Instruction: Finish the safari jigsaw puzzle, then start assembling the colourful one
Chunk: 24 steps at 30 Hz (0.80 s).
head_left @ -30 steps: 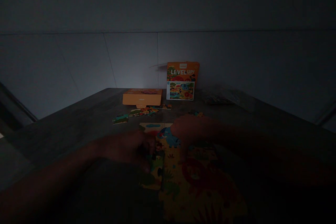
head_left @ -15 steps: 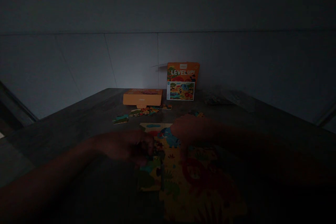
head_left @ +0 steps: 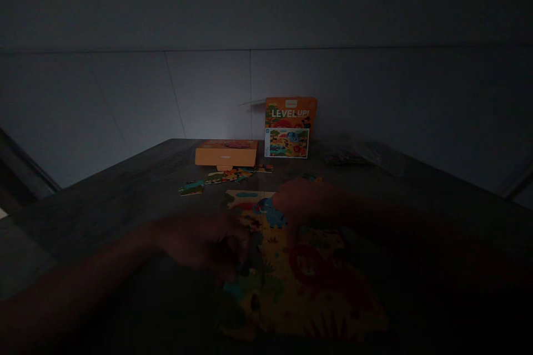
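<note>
In dim light, a partly assembled jigsaw puzzle [head_left: 287, 288] with a red lion and a blue elephant lies before me. My left hand [head_left: 204, 244] is at its left side, fingers curled down onto a puzzle piece [head_left: 237, 316] with green and turquoise areas. This piece sits against the puzzle's lower left edge; darkness hides whether they interlock. My right hand [head_left: 302, 199] rests over the upper right of the puzzle, beside the elephant, with fingers extended down onto it. Shadow and the hand itself cover part of that side.
Loose puzzle pieces [head_left: 227, 176] lie in front of an orange box [head_left: 226, 156] on the dark table [head_left: 137, 188]. Behind stands a "LEVEL UP!" box [head_left: 290, 113] with a picture card [head_left: 288, 143] against it. A clear plastic bag [head_left: 378, 156] lies at right.
The left piece has moved nearer to me along the puzzle, and the gap beside it has narrowed. My left hand has shifted slightly right and down. My right hand has hardly moved.
</note>
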Each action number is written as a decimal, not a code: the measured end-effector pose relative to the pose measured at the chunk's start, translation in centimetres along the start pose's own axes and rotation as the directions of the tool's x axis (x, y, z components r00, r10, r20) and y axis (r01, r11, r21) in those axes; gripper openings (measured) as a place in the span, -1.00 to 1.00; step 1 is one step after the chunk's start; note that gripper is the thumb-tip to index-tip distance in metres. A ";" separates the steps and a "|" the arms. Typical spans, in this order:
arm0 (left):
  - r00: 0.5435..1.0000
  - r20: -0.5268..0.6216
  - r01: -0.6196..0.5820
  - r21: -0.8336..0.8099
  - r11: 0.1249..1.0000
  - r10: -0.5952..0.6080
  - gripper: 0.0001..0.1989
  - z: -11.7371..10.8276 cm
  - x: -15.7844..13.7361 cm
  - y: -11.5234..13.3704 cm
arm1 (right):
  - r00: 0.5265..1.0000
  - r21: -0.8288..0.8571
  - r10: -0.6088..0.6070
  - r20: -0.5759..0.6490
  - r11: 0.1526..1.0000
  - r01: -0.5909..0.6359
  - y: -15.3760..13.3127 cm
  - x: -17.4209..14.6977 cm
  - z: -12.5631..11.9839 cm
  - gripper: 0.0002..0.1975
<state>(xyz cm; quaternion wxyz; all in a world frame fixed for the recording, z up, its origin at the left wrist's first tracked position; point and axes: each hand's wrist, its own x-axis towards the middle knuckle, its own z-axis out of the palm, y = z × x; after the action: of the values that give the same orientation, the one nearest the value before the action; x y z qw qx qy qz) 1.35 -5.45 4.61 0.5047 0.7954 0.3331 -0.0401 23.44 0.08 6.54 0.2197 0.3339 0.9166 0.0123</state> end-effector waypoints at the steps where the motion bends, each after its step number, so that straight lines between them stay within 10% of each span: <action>1: 1.000 0.000 -0.002 -0.006 1.000 0.002 -0.76 0.3 0.1 0.1 | 1.000 -0.004 -0.006 0.005 1.000 0.006 0.1 0.1 0.1 -0.23; 9: 0.998 -0.034 0.060 0.100 0.993 -0.057 -0.89 0.6 0.1 0.5 | 1.000 -0.022 -0.015 -0.003 1.000 0.015 0.3 0.5 0.5 -0.20; 16: 0.999 -0.050 0.012 0.257 0.966 0.001 -0.39 1.0 -0.1 1.1 | 0.999 -0.002 -0.001 0.039 1.000 0.001 0.1 0.1 0.0 -0.24; 24: 0.994 -0.100 0.082 0.398 0.914 -0.045 -0.50 1.0 0.0 1.2 | 0.999 0.000 0.019 0.044 1.000 -0.019 0.1 0.2 0.1 -0.20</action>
<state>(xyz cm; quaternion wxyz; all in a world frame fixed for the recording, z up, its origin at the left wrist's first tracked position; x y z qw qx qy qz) 2.31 -6.55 5.06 0.3140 0.8718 0.3655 -0.0885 23.40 0.27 6.38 0.2399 0.3428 0.9082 0.0070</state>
